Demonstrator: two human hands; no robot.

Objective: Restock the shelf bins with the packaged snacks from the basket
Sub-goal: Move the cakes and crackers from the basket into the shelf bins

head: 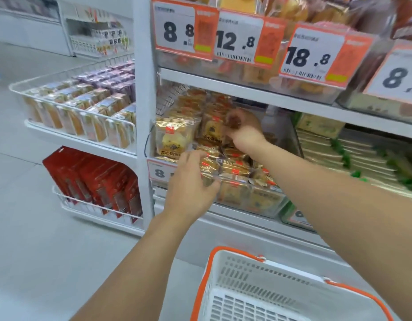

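A clear shelf bin on the middle shelf holds several gold-wrapped snack packs. More of the same packs stand upright behind them. My left hand reaches over the bin's front left edge, fingers curled onto a gold pack there. My right hand is deeper in the shelf, fingers pinching an upright pack at its top. The white basket with orange rim stands on the floor below; the part of its inside that shows holds nothing.
Orange price tags hang from the shelf above. Green-wrapped packs fill the bin to the right. A white end rack on the left carries cake slices and red boxes. Grey tiled floor spreads to the left.
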